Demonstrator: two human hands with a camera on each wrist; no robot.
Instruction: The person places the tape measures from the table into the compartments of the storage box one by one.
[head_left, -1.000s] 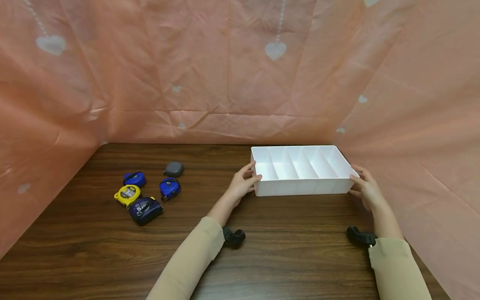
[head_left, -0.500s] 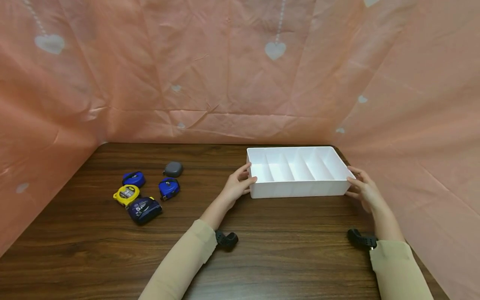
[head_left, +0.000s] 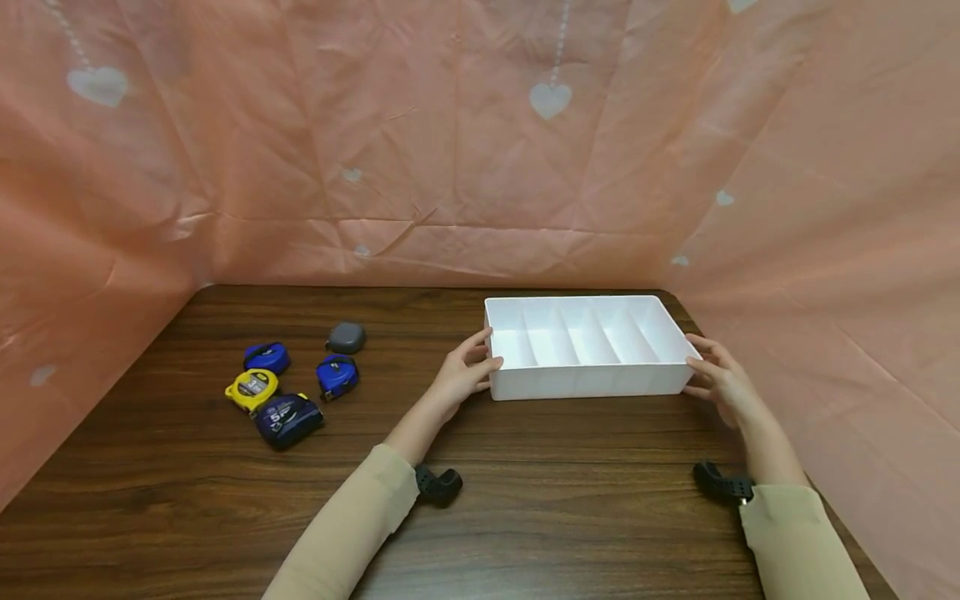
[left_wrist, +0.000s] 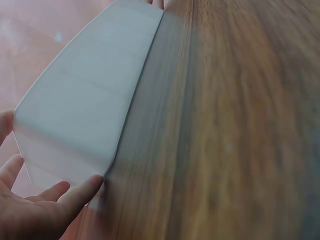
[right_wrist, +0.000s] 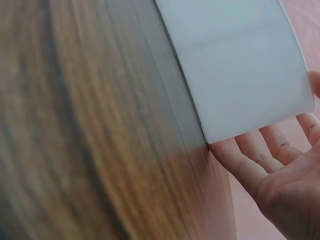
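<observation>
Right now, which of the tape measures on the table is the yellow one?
The yellow tape measure sits at the left edge of the cluster, touching the large dark navy one. The other two are blue.

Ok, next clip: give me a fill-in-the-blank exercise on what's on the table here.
1. Both hands hold a white divided ____ by its two ends.
2. The tray has ____ compartments, all empty.
3. Among the tape measures, the one with a 5 printed on it lies closest to the ____ one.
4. The left hand and right hand rest over a ____ table.

Missing words: tray; five; yellow; wooden
</observation>
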